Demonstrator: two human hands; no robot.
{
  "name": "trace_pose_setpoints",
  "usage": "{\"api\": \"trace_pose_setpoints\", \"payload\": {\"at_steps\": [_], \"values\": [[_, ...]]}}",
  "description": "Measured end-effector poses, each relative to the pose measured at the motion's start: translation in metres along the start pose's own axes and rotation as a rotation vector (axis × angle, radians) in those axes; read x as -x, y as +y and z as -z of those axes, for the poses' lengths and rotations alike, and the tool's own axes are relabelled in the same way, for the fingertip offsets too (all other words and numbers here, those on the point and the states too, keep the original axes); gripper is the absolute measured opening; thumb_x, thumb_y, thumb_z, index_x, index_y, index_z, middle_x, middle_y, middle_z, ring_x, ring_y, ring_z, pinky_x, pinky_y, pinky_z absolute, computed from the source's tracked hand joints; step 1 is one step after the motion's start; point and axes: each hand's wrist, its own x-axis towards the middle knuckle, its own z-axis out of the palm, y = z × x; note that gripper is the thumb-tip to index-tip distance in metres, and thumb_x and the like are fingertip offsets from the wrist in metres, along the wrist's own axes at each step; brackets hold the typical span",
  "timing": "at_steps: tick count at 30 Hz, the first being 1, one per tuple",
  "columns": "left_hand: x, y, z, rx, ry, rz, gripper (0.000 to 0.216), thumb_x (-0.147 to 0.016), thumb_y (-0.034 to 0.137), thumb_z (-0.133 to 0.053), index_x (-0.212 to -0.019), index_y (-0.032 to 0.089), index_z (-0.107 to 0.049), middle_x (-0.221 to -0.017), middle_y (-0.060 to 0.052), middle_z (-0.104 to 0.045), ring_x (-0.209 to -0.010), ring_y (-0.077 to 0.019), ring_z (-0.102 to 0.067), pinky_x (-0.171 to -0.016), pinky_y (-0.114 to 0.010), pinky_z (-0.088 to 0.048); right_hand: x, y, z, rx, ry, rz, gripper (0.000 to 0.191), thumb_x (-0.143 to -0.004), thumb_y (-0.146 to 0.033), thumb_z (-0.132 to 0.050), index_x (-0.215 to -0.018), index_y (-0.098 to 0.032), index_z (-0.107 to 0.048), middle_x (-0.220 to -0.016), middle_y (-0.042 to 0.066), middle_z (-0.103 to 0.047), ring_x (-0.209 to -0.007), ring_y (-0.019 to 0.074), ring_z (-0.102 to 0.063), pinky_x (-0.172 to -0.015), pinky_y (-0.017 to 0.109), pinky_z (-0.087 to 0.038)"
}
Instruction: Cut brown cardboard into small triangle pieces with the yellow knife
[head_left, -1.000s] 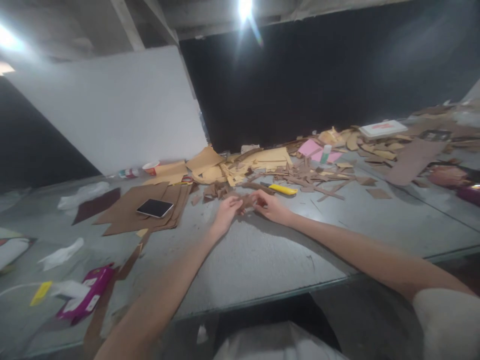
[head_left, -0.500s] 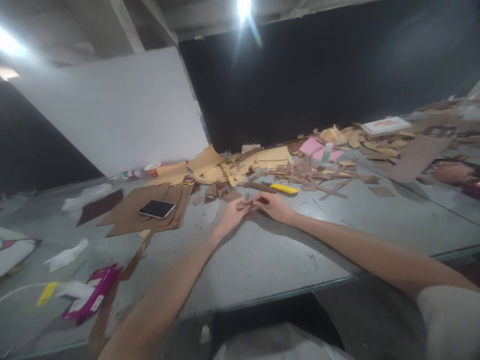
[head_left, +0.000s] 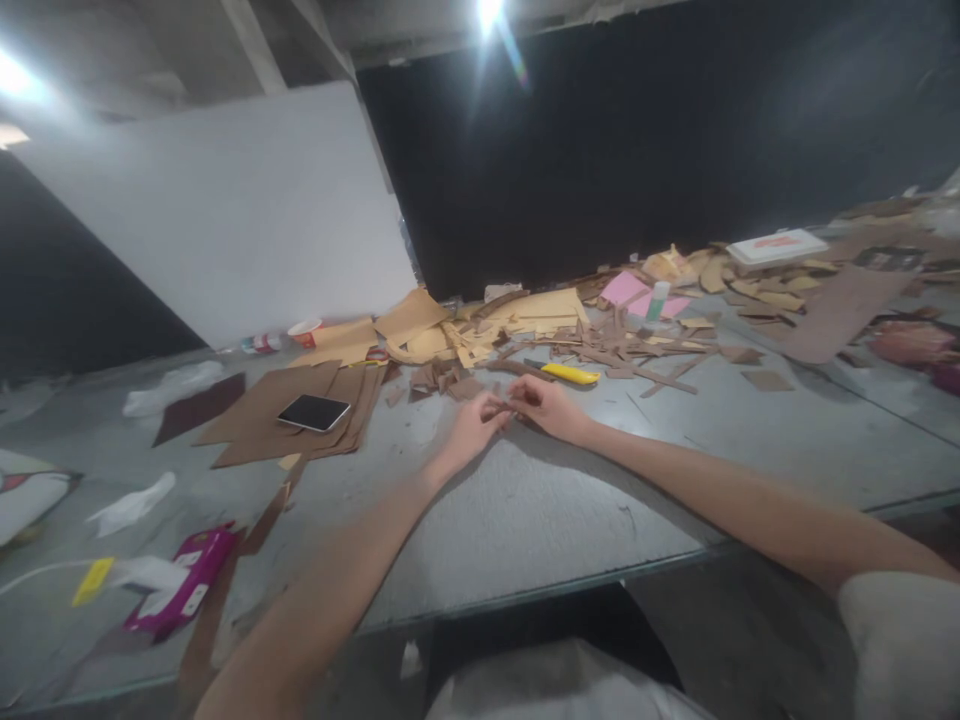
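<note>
My left hand (head_left: 478,420) and my right hand (head_left: 546,407) meet over the table, fingertips pinched almost together. Between them is a small brown piece (head_left: 508,406), mostly covered by the fingers; its material is too small to make out. A yellow utility knife (head_left: 571,374) lies just beyond my right hand. Behind my left hand are several brown offcuts (head_left: 439,380), and a heap of thin brown strips (head_left: 611,340) spreads farther back to the right.
Left of my hands, a phone (head_left: 313,412) rests on stacked brown sheets (head_left: 255,405). Yellowish sheets (head_left: 409,320) line the back. A magenta packet (head_left: 196,575) and white tissue (head_left: 135,503) lie at left. A glue stick (head_left: 658,300) stands by pink paper (head_left: 624,288); a white box (head_left: 778,248) sits at back right.
Both hands stay in nearly the same place with the small brown piece, the fingers shifting slightly. The whole view has moved a little.
</note>
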Motion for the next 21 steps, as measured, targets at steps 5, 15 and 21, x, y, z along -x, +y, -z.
{"api": "trace_pose_setpoints", "payload": {"at_steps": [5,15,21], "values": [[-0.0014,-0.0023,0.0012,0.016,0.026,-0.001,0.043,-0.095,0.062,-0.075,-0.095,0.020,-0.065,-0.075,-0.004,-0.074,-0.067,-0.0187,-0.069,-0.069,-0.031,-0.054,0.0002,0.0008,0.0003,0.016,0.048,0.042,0.027,-0.100,-0.045,-0.068,-0.114,-0.021,-0.065,-0.090,0.004,-0.075,-0.077,0.0183,-0.069,-0.072,0.032,-0.056],[-0.0040,-0.0073,0.0017,-0.043,0.022,-0.023,0.047,-0.099,0.065,-0.068,-0.090,0.019,-0.068,-0.076,-0.006,-0.075,-0.067,-0.0183,-0.068,-0.068,-0.030,-0.052,-0.0001,0.0021,0.0015,-0.050,0.043,0.017,0.026,-0.097,-0.044,-0.071,-0.108,-0.022,-0.065,-0.089,0.004,-0.076,-0.075,0.0189,-0.071,-0.071,0.033,-0.058],[-0.0042,-0.0094,0.0012,-0.197,0.027,-0.039,0.037,-0.097,0.055,-0.073,-0.095,0.018,-0.074,-0.082,-0.005,-0.076,-0.075,-0.0216,-0.069,-0.068,-0.030,-0.050,-0.0002,-0.0004,0.0031,-0.034,0.044,0.022,0.024,-0.098,-0.043,-0.070,-0.107,-0.022,-0.065,-0.090,0.005,-0.076,-0.076,0.0194,-0.071,-0.071,0.033,-0.058]]}}
